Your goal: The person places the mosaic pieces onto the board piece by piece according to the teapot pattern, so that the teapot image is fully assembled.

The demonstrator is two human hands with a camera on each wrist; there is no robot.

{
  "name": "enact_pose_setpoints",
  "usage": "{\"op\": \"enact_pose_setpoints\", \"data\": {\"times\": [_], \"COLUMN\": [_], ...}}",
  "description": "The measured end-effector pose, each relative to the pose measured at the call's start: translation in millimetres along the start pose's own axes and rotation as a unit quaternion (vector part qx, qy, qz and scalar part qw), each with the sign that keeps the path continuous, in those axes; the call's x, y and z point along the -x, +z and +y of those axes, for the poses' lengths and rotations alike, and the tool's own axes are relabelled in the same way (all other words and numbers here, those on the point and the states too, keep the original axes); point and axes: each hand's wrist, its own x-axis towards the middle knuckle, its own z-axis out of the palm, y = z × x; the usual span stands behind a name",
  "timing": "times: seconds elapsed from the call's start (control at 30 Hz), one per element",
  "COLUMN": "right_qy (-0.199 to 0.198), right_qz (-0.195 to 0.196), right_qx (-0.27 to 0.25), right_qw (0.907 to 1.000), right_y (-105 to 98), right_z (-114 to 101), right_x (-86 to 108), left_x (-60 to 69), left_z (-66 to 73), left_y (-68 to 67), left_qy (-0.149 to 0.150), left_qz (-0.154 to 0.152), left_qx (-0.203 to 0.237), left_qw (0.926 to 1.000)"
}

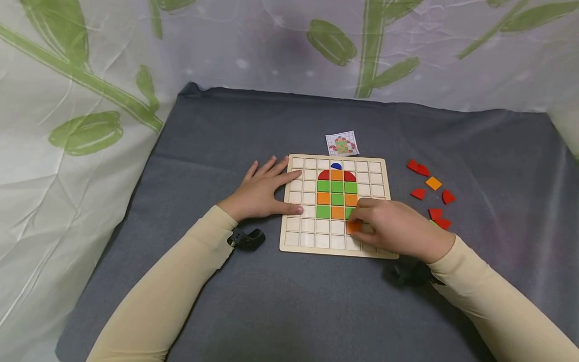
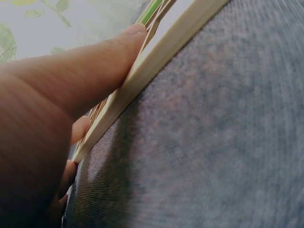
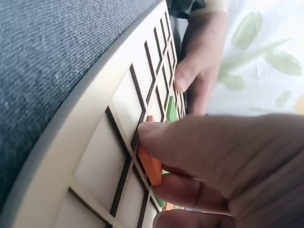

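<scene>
From my head feed: right hand point(image 1: 398, 226) pinching an orange tile point(image 1: 353, 228) between thumb and fingers, toward five o'clock from the grid board point(image 1: 307, 240) centre. Left hand point(image 1: 262, 195) spread, thumb and forefinger on the board's nine-o'clock side. Picture card point(image 1: 342, 144) at twelve; red pieces point(image 1: 418, 193) apart at three.

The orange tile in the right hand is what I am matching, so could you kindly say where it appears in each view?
Head: the orange tile, right of centre, below the middle, in the right hand.
Left wrist: not visible.
Right wrist: below centre, pinched by that hand.
Shared landmark: the wooden grid board, in all three views.
</scene>
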Motion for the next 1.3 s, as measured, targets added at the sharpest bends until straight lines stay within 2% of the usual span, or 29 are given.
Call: {"op": "enact_pose_setpoints", "data": {"times": [0.23, 0.4, 0.53, 0.8, 1.07, 1.3], "right_qy": [-0.003, 0.011, 0.031, 0.080, 0.135, 0.166], "right_qz": [0.009, 0.006, 0.010, 0.019, -0.027, -0.081], "right_qx": [-0.010, -0.021, -0.026, -0.003, -0.010, -0.021], "right_qw": [0.9999, 0.9997, 0.9991, 0.9966, 0.9904, 0.9826], "right_y": [3, 0, -8, -31, -38, -38], "right_z": [0, 4, 15, 34, 48, 59], "right_x": [5.3, 13.6, 21.6, 43.6, 65.0, 72.1], "left_x": [0.5, 1.9, 2.1, 0.8, 0.6, -1.0], "left_z": [0.1, -0.8, -0.4, 0.8, 0.3, -1.6], "left_y": [1.7, 3.9, 4.0, 3.2, 1.1, 1.2], "left_qy": [0.000, -0.001, 0.000, -0.002, 0.001, 0.002], "left_qz": [-0.002, -0.002, 0.001, 0.001, 0.001, 0.003], "left_qx": [0.006, 0.004, 0.003, 0.001, 0.002, -0.001], "left_qw": [1.0000, 1.0000, 1.0000, 1.0000, 1.0000, 1.0000]}}
